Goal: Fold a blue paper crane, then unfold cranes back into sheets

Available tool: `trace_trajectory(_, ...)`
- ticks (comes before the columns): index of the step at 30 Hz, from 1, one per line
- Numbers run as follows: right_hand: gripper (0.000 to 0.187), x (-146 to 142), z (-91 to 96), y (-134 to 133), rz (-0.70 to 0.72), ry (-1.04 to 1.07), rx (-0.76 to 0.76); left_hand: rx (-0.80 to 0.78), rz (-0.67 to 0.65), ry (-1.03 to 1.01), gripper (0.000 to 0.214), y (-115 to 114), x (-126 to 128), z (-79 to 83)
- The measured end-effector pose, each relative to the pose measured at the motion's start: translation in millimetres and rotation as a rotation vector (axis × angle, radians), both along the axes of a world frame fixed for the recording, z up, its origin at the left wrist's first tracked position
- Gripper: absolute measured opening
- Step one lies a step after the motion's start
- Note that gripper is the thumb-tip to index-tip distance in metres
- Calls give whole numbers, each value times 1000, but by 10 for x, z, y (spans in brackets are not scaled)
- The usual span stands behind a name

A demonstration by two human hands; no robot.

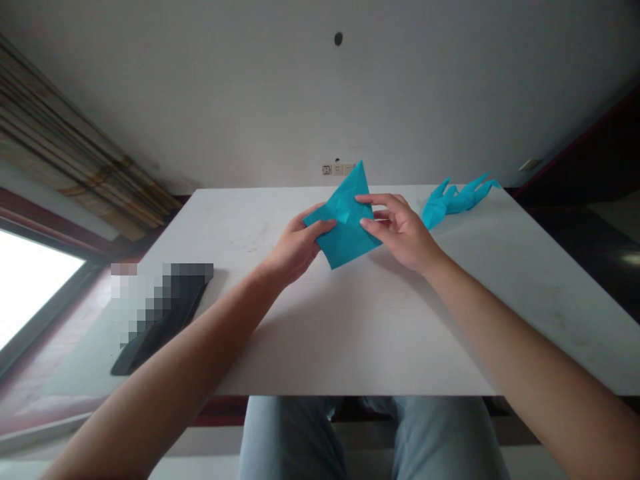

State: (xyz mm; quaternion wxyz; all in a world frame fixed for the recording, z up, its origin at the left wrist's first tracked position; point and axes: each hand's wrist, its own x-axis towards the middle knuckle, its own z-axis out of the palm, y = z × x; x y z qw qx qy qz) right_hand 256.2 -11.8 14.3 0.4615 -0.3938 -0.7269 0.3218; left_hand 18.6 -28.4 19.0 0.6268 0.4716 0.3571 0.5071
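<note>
A folded sheet of blue paper [346,227] is held up over the white table [350,320], its tip pointing away from me. My left hand [295,248] pinches its left corner with thumb on top. My right hand [403,230] grips its right edge, fingers curled over the paper. Two finished blue paper figures [457,198] lie on the table beyond my right hand, not touching it.
A dark flat object [160,320], partly blurred out, lies near the table's left edge. A wall with sockets [339,169] stands behind the table. A window and curtain are on the left. My knees show under the front edge.
</note>
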Motion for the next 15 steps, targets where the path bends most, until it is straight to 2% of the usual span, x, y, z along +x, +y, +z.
trace_trajectory(3, 42, -2, -21, 53, 55, 104, -101, -26, -21, -53, 46, 10, -6, 2)
trace_trajectory(7, 28, 22, 1, 80, 70, 91, -131, -61, -41, 16, 46, 32, -77, 28)
trace_trajectory(12, 25, 82, 8, 92, 109, 12, -176, 23, 10, 266, 60, 95, -204, 11)
trace_trajectory(15, 27, 120, -40, 133, 148, -97, -217, 113, 36, 538, 70, 132, -257, -66)
